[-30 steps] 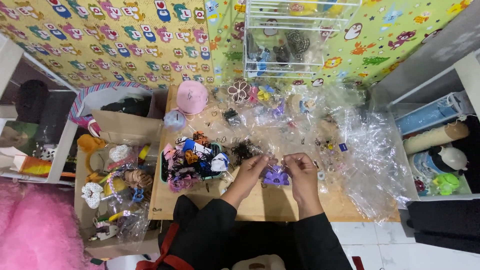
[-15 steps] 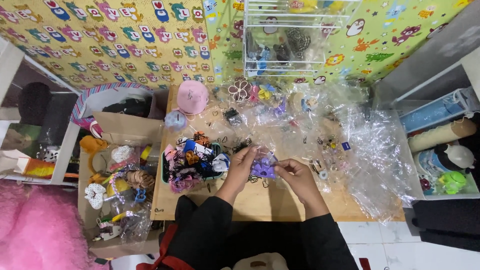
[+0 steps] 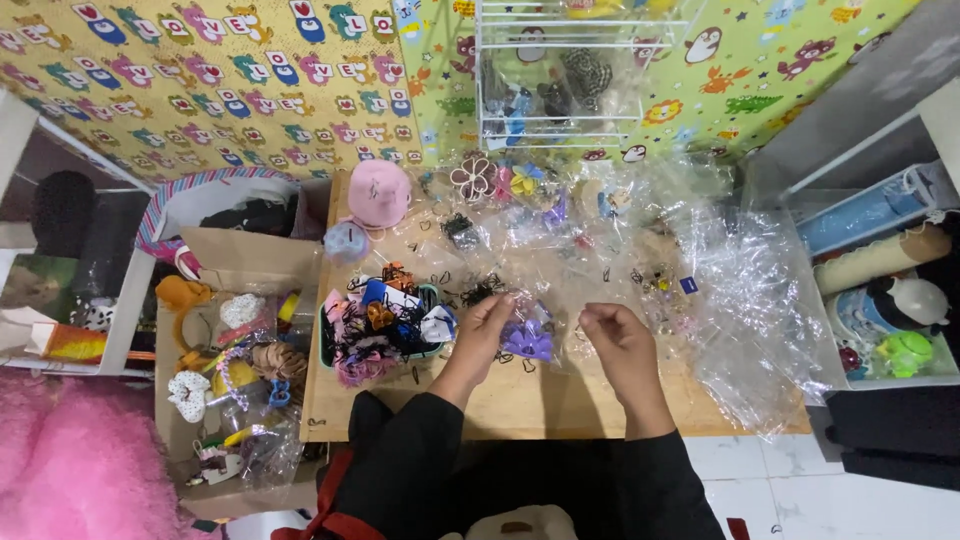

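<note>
The person is sitting at a small light wooden table (image 3: 520,400) and is working with both hands over its middle. The left hand (image 3: 487,328) is curling its fingers and is pinching the edge of a small clear plastic bag (image 3: 548,318). Inside this bag a purple flower-shaped hair clip (image 3: 528,343) is lying, just above the table surface and between the two hands. The right hand (image 3: 618,335) is staying just beside the bag on its other side, with the fingers bent together; I cannot tell if it is really gripping the plastic or only touching it.

Just beside the left hand a green basket (image 3: 432,293) full of mixed colourful hair accessories is standing on the table. Further back a pink bucket-shaped hat (image 3: 379,192) is resting near the wall. Many loose clear plastic wrappers (image 3: 745,300) are spreading over the right part of the table. A cardboard box (image 3: 235,262) with more accessories is standing left of the table.
</note>
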